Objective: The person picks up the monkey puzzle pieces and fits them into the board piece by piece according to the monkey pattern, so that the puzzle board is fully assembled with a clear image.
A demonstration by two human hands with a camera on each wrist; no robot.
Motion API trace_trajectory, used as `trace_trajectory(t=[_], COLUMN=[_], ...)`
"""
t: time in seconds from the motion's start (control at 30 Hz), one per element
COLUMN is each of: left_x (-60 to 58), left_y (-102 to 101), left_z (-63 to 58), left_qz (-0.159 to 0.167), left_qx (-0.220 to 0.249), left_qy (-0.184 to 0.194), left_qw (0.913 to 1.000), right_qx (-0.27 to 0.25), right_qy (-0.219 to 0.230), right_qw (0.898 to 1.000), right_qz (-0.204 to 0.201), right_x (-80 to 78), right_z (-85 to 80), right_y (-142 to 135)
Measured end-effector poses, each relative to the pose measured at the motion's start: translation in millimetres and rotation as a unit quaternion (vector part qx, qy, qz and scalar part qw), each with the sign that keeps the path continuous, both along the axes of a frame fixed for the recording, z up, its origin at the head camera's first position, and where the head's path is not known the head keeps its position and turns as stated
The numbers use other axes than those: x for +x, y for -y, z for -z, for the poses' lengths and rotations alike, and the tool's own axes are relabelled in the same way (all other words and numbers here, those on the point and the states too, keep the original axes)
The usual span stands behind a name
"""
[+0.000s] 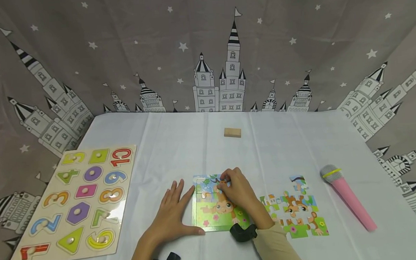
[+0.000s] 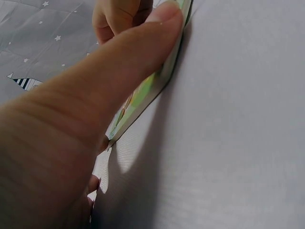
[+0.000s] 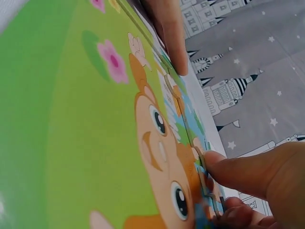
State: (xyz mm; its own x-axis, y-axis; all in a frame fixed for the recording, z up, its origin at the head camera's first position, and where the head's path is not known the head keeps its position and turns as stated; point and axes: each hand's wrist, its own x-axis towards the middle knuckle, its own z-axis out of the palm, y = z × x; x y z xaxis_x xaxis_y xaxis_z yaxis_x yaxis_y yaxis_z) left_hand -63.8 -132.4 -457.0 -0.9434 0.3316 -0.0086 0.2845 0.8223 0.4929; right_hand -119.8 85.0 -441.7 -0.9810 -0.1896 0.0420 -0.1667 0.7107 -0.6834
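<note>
A jigsaw tray [image 1: 216, 228] with a monkey picture lies flat near the front middle of the table. My left hand [image 1: 173, 215] rests beside it with fingers spread; its thumb lies at the tray's lower-left corner, and the index fingertip is by the left edge. In the left wrist view the thumb [image 2: 138, 45] touches the tray's side. Over the tray's upper right, my right hand [image 1: 240, 191] pinches a puzzle piece [image 3: 207, 183], mostly hidden by the fingers. Right of the tray lie several loose monkey puzzle pieces [image 1: 297, 209], some overlapping.
A wooden number-and-shape peg board [image 1: 57, 257] lies on the left. A pink toy microphone [image 1: 354, 204] is at the right, past the loose pieces. Behind the tray sits a small wooden block [image 1: 232, 133]. A grey castle-print curtain [image 1: 135, 24] hangs behind the white-covered table.
</note>
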Motion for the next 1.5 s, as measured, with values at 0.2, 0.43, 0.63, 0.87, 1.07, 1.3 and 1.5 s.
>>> trace_trajectory(t=[0.2,0.43,0.63,0.87,1.07,1.3,1.5], left_x=[0.4,1.0,1.2,1.1,0.3,-0.3,0.0], left_y=[0,0,-1,0,-1,-1,0], left_z=[0.5,-0.7,-2.2,-2.2,-0.9,0.6,1.1], left_qz=[-0.001,0.001,0.002,0.0,-0.002,-0.004,-0.004], left_qx=[0.001,0.002,0.005,0.004,0.005,0.001,0.004], left_qy=[0.005,0.001,0.002,0.004,0.003,0.006,0.009], left_qw=[1.0,1.0,1.0,1.0,1.0,1.0,0.9999], right_qx=[0.023,0.03,-0.018,-0.073,-0.078,-0.055,-0.038], right_qy=[-0.019,-0.025,-0.01,-0.006,-0.018,-0.035,-0.052], right_qw=[1.0,0.999,1.0,0.997,0.997,0.997,0.991], right_qz=[0.003,-0.005,-0.013,-0.022,-0.008,0.048,0.118], right_x=[1.5,2.2,-0.2,-3.5,-7.0,-8.5,-1.9], right_z=[1.9,4.3,3.4,0.7,-2.1,-2.3,0.5], right_y=[1,-1,-7,-18,-36,-81,-128])
